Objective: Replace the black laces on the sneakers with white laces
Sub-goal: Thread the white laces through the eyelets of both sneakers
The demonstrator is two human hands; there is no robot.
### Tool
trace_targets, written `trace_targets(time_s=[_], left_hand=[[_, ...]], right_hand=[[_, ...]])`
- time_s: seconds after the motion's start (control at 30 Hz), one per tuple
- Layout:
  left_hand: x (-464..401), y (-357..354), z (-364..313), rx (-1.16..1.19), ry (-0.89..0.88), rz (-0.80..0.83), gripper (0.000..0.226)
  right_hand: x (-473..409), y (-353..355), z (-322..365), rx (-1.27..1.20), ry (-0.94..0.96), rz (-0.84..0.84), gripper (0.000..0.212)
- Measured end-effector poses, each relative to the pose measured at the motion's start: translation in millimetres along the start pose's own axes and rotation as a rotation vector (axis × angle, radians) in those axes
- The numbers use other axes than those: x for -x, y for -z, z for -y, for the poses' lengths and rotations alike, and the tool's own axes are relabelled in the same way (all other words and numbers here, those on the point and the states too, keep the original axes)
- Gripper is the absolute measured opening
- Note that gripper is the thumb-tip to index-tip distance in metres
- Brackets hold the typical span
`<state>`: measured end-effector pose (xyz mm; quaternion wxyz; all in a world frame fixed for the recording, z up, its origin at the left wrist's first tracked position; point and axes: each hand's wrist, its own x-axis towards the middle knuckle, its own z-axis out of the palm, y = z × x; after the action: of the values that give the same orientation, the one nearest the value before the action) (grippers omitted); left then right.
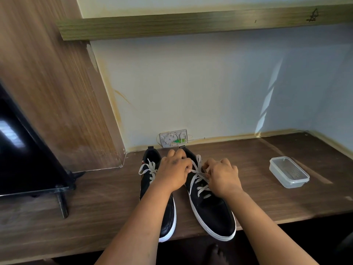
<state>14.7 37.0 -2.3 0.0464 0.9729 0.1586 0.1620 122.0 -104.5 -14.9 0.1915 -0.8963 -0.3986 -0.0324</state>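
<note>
Both hands (pixel 172 174) (pixel 222 176) pinching white laces (pixel 198 175), sneaker toes (pixel 221 226) overhanging desk edge (pixel 76 243)

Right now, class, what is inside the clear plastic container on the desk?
The lidded clear plastic container shows only faint thin pale streaks through its lid; what they are cannot be told. Its lower inside is hidden.

Two black sneakers with white soles stand side by side, toes toward the person. The left sneaker (pixel 168 217) lies under the left hand (pixel 172 174) and forearm, its white lace (pixel 150 170) crossed and looped just left of that hand. The right sneaker (pixel 212 209) sits below the right hand (pixel 222 176); its white lace (pixel 199 178) zigzags up the eyelets, pinched between both hands.
</note>
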Motion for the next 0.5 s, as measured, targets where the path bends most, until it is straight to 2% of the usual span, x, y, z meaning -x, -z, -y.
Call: trace_targets(time_s=[0.17,0.33,0.5], left_hand=[[-0.1,-2.4,-9.9,-0.066,-0.01,0.092,0.027],[-0.1,-6.3,-11.7,-0.047,0.0,0.03,0.026],[-1.7,-6.8,-11.3,0.011,-0.02,-0.048,0.023]], right_hand=[[0.6,-0.8,-0.2,-0.098,0.0,0.04,0.02],[2.6,1.0,5.5,-0.113,0.019,0.025,0.02],[2.2,2.1,5.7,-0.019,0.05,-0.02,0.024]])
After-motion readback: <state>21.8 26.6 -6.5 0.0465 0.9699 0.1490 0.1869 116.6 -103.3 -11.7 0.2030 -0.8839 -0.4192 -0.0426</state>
